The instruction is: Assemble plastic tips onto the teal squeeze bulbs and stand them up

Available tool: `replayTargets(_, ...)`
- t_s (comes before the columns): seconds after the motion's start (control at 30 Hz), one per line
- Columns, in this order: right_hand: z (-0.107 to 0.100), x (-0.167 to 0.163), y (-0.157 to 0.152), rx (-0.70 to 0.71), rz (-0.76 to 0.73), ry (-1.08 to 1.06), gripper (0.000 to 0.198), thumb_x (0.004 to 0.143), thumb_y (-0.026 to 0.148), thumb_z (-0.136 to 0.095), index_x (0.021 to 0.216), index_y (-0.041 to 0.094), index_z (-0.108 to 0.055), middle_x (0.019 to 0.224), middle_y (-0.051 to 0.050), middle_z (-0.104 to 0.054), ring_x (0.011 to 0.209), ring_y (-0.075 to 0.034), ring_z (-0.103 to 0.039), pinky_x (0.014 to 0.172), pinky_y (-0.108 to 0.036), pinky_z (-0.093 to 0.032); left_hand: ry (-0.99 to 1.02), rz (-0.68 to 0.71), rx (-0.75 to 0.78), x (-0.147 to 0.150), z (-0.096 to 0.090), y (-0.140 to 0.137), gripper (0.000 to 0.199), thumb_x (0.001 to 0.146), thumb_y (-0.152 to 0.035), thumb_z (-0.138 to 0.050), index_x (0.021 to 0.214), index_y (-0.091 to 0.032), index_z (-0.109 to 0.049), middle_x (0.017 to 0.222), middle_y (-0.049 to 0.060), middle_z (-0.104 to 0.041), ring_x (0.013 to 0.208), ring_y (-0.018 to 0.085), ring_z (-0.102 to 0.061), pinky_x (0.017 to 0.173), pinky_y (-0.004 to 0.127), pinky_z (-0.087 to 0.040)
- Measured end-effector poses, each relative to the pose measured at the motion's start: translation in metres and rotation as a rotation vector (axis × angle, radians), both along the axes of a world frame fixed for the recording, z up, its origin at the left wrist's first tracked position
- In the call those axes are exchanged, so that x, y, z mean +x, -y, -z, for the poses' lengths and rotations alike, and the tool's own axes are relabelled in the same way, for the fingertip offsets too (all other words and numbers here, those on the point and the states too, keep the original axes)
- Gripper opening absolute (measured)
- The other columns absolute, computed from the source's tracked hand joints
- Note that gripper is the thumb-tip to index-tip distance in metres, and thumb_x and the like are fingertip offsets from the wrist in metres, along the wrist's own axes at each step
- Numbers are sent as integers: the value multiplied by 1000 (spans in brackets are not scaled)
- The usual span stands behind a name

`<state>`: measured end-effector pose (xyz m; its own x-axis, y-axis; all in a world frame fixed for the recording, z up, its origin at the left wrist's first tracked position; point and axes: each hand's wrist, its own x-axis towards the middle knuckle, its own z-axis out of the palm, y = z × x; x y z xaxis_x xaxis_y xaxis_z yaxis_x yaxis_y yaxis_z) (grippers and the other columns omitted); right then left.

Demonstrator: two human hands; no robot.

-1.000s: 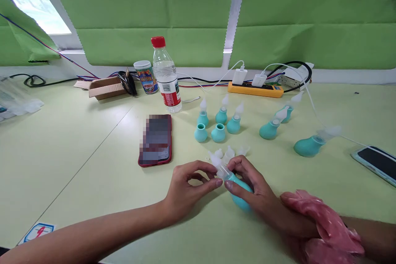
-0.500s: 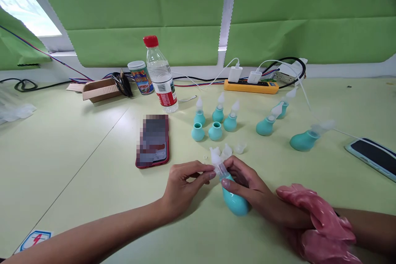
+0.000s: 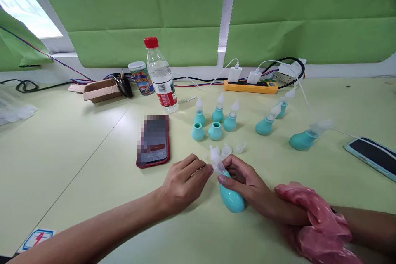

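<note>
My right hand (image 3: 241,177) is wrapped around a nasal aspirator (image 3: 232,196) with a glossy teal bulb, its clear neck and white tip slanting up and left. At the side of that neck, my left hand (image 3: 188,181) is closed in a pinch; its fingertips meet there, and what they hold is hidden. Just beyond the hands lie several small translucent pieces (image 3: 227,149), partly overlapped by the aspirator's tip. Farther back stand two open teal bulbs (image 3: 198,132) without tips, and behind them several tipped nasal aspirators (image 3: 230,121).
A red-cased phone (image 3: 154,144) lies left of the bulbs, with a water bottle (image 3: 163,84) behind it. More aspirators (image 3: 301,140) lie at the right, near another phone (image 3: 371,156). A yellow power strip (image 3: 250,86) sits at the back. Pink plastic (image 3: 321,222) wraps my right wrist.
My left hand has turned so its back faces up more, with fingers closed together. The aspirator in my right hand has shifted slightly left and up.
</note>
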<state>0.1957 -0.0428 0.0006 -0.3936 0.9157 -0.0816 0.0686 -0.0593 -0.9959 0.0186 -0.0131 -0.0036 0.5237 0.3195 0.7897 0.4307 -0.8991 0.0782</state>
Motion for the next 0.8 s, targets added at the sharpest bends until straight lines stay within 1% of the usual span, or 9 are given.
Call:
replayTargets(0.07,1,0,0,5,3,7,26,76,40,-55,80,19,-41,73,2,-39,69,-11,-39,61,-22,-33,-39,-17,36,-1,-1,0,12,70,-2,-58,78,-11,-54,61,3,-57,56,11,-46,46,23,-41)
replayTargets(0.2,0,-1,1,13,0,24,26,75,40,-55,79,19,-40,71,2,-38,68,-11,-37,60,-22,-33,-89,16,41,-2,-2,-2,13,70,-4,-58,79,-11,-53,63,4,-58,58,12,-47,48,24,-43)
replayTargets(0.4,-1,-2,5,6,-7,42,23,79,39,-51,80,19,-39,73,2,-38,67,-10,-37,60,-21,-34,-45,64,49,-2,-3,-4,16,65,-1,-61,72,-12,-51,59,3,-56,57,11,-46,47,23,-42)
replayTargets(0.53,-2,-3,8,13,35,21,22,80,38,-50,80,19,-38,73,2,-38,67,-9,-38,59,-20,-35,-23,78,59,-2,-3,-3,18,63,0,-62,71,-12,-51,58,3,-56,56,11,-46,47,22,-42)
replayTargets(0.7,-3,-3,12,30,76,6,22,79,39,-51,82,19,-40,77,1,-41,73,-11,-42,64,-21,-37,27,99,33,-1,-8,-1,20,61,1,-62,72,-12,-52,58,3,-57,56,12,-47,47,22,-42)
replayTargets(0.8,-2,-1,11,53,166,-58,20,81,38,-49,84,21,-39,79,1,-43,72,-10,-42,62,-21,-37,71,114,1,0,-11,-1,20,61,2,-61,72,-12,-52,57,4,-57,56,11,-47,48,23,-42)
